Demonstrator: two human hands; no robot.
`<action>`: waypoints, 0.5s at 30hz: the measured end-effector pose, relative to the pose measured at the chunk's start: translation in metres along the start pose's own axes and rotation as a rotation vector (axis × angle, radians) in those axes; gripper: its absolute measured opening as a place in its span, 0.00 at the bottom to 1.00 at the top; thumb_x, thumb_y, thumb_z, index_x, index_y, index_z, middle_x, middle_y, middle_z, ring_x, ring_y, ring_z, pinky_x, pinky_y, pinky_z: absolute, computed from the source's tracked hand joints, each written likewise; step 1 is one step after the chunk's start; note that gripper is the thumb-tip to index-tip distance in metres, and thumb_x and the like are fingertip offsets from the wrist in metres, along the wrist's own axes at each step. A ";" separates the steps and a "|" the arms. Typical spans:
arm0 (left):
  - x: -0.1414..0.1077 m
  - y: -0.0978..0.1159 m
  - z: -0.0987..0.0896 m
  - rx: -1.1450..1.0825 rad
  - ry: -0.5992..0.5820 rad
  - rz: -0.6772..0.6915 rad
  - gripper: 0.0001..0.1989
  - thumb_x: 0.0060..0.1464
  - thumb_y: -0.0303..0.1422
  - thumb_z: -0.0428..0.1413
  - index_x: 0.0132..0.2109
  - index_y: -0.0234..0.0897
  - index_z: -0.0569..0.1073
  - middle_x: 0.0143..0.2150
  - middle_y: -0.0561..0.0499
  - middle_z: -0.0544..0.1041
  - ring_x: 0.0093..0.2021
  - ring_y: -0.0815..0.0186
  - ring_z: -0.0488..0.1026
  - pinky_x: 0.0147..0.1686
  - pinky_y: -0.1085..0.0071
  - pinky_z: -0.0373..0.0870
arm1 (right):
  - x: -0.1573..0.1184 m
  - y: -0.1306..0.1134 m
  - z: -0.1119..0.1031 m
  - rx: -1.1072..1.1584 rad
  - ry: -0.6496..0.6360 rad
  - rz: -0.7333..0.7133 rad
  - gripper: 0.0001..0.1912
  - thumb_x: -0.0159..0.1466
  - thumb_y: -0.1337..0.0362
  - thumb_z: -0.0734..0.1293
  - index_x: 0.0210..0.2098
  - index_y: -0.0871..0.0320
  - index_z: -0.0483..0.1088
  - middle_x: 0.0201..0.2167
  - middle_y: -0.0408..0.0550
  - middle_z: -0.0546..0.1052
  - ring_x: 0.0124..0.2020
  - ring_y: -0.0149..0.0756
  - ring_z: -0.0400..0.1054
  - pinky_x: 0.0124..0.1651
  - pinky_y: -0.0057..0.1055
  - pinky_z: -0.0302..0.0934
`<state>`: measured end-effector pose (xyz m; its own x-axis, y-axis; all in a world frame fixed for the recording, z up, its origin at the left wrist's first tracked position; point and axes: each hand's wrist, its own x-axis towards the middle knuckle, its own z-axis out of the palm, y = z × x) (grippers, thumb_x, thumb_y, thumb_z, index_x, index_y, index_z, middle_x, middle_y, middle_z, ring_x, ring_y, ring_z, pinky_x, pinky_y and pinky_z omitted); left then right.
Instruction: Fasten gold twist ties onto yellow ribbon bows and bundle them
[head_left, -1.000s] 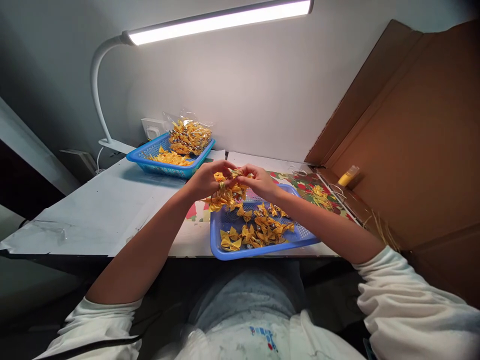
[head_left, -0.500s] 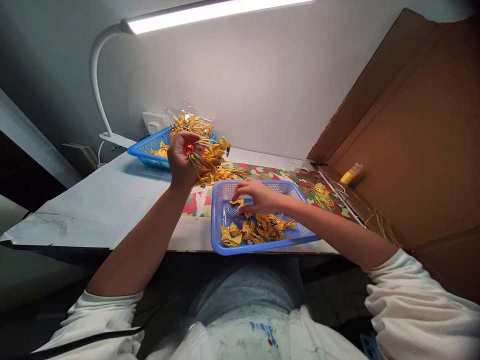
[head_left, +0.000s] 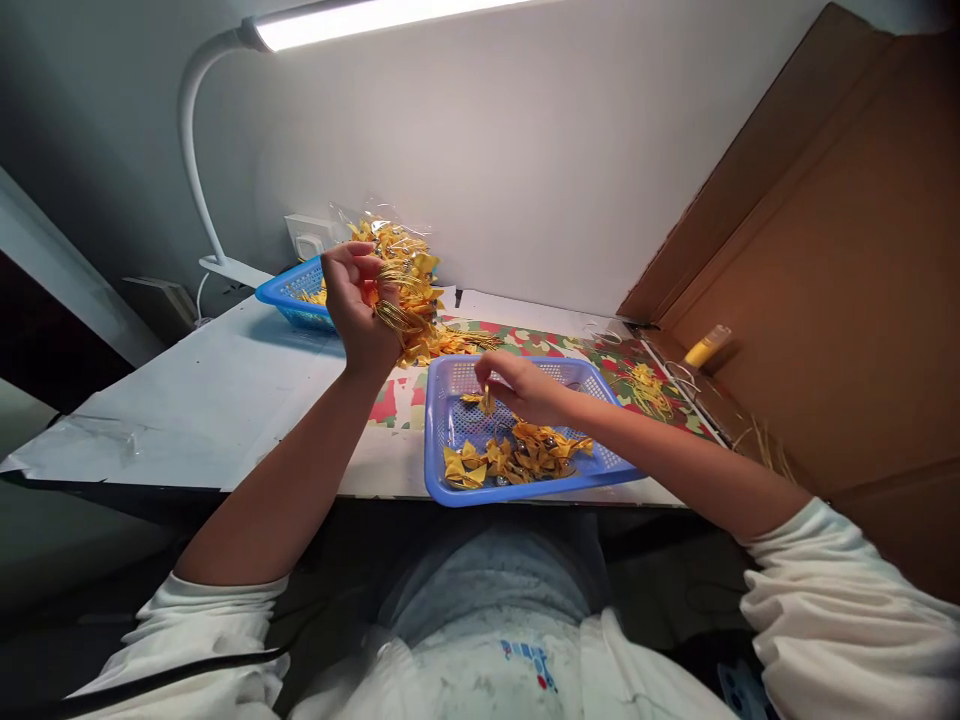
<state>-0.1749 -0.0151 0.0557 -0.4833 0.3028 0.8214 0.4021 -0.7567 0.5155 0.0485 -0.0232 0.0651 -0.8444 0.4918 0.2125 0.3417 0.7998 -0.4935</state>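
Note:
My left hand (head_left: 361, 305) is closed around the gold cords of a bunch of yellow ribbon bows (head_left: 416, 290), which hang to its right. My right hand (head_left: 521, 385) is over the purple-blue plastic basket (head_left: 439, 485), its thumb and fingertips pinched on a yellow bow (head_left: 487, 402) by its cord. Beneath it in the basket lies a pile of yellow bows (head_left: 525, 455) with small silvery bells among them. Another bow pile (head_left: 427, 345) with gold cords rests on the table behind the basket.
A blue basket (head_left: 296, 312) with more bows and clear plastic wrap stands at the back left. Gold cords (head_left: 646, 390) lie on a patterned red-green sheet (head_left: 525, 345). A cardboard panel (head_left: 810, 250) borders the right side; a lamp (head_left: 193, 150) arches overhead.
My right hand has closed on a bow in the basket and lifted it slightly. My left hand has shifted a little up and left with its bunch.

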 end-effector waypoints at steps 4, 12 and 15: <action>-0.002 -0.001 0.001 -0.006 -0.009 0.023 0.16 0.56 0.43 0.55 0.50 0.47 0.65 0.42 0.49 0.71 0.43 0.62 0.72 0.41 0.63 0.69 | 0.001 -0.009 -0.003 0.239 0.079 0.059 0.07 0.61 0.74 0.57 0.35 0.55 0.59 0.37 0.46 0.71 0.39 0.31 0.63 0.46 0.33 0.59; -0.001 0.004 -0.001 0.078 -0.142 0.057 0.22 0.57 0.44 0.55 0.56 0.46 0.62 0.41 0.51 0.72 0.39 0.66 0.70 0.37 0.63 0.68 | -0.001 -0.025 0.005 0.688 -0.216 0.101 0.03 0.63 0.66 0.61 0.37 0.56 0.60 0.26 0.38 0.65 0.25 0.24 0.58 0.30 0.26 0.58; -0.003 0.007 -0.002 0.072 -0.196 0.056 0.22 0.57 0.42 0.55 0.57 0.49 0.62 0.42 0.50 0.73 0.40 0.64 0.71 0.38 0.63 0.69 | -0.003 -0.028 0.003 0.536 -0.420 0.093 0.07 0.65 0.61 0.62 0.40 0.57 0.65 0.21 0.35 0.61 0.22 0.23 0.52 0.27 0.25 0.51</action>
<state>-0.1720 -0.0222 0.0564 -0.3008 0.3736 0.8774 0.4819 -0.7344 0.4780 0.0403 -0.0476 0.0757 -0.9466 0.2891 -0.1426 0.2607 0.4266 -0.8660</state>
